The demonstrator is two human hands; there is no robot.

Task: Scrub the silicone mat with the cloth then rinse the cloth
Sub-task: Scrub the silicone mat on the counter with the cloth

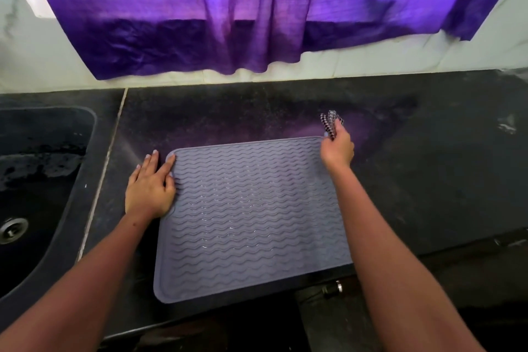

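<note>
The silicone mat (254, 214) lies flat on the dark stone desk (428, 180), its near edge at or just over the desk's front lip, with the sink (43, 180) well off to its left. Its wavy ridges glisten in the middle, so it looks wet – ready for scrubbing, I judge.

The left hand (150, 187) rests flat at the mat's far-left corner, fingers straight and spread, the thumb side on the mat and the other fingers on the desk beside it. That placement reads as an anchor: a thin mat on a wet top would slide under a scrubbing stroke, and a flat palm pins it without bunching it.

The right hand (337, 146) hangs at the far-right corner, fingers curled round a small patterned cloth (331, 120) – dark and pale, bunched up above the knuckles and clear of the mat. Holding it bunched gives a firm pad to press with. The cloth is not yet on the surface, so scrubbing seems about to begin from that corner.

A purple curtain (257, 8) hangs behind.
</note>
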